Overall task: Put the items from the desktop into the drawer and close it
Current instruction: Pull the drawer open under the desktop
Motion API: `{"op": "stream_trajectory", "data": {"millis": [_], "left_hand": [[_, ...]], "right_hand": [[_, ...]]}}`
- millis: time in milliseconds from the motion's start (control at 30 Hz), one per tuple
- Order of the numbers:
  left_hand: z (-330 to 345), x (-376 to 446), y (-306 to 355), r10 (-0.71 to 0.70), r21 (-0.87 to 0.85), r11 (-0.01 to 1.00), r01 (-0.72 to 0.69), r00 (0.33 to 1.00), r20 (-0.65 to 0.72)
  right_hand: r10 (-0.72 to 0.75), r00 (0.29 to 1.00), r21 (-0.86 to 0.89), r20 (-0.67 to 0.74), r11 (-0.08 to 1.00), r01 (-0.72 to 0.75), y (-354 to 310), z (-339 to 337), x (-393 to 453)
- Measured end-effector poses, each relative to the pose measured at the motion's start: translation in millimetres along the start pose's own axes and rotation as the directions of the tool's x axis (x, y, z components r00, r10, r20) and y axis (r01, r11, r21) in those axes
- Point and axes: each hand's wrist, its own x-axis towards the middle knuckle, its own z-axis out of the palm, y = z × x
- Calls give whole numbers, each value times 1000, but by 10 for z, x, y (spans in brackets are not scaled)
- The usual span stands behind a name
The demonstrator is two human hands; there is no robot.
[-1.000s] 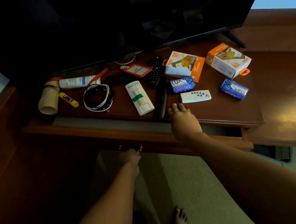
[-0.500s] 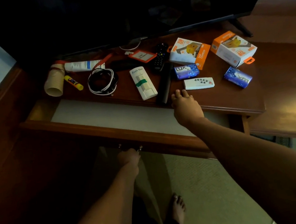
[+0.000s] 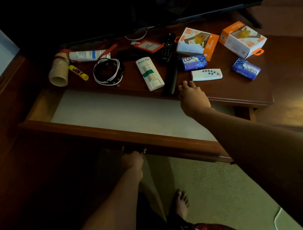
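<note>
The wooden drawer [image 3: 109, 129] stands pulled well out, its pale lined bottom bare. My left hand [image 3: 133, 162] grips the drawer's metal handle [image 3: 143, 151] from below. My right hand [image 3: 193, 99] rests on the desktop's front edge, fingers straight, just right of a long black remote [image 3: 172, 74]. Beside it lie a small white remote [image 3: 206, 74], a white device with green tape [image 3: 150, 73], a Lux soap [image 3: 194, 62], a second blue soap [image 3: 246, 68], two orange-white boxes [image 3: 198, 43] [image 3: 242, 39], a coiled cable [image 3: 108, 72], a glue stick [image 3: 78, 72], a tube [image 3: 86, 55] and stacked paper cups [image 3: 58, 72].
A large dark TV [image 3: 130, 5] stands over the back of the desk [image 3: 241, 93]. A black button remote [image 3: 167, 47] and an orange card holder [image 3: 148, 46] lie under it. A lower wooden surface [image 3: 300, 92] adjoins on the right. My bare foot [image 3: 181, 203] is on the carpet below.
The drawer has slid farther out, pulled by my left hand on its handle. My right hand stayed on the desk edge.
</note>
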Motion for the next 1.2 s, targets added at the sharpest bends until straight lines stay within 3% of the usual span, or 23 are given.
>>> {"op": "stream_trajectory", "data": {"millis": [667,1200], "left_hand": [[-239,45,-362,21,125,992,-15,999,-47],[-326,72,-520,12,118,993,-3,997,-71]], "right_hand": [[15,1000,-7,-19,1000,-15,-11,53,-25],[-1,1000,-15,-20,1000,1,2,61,-17]]}}
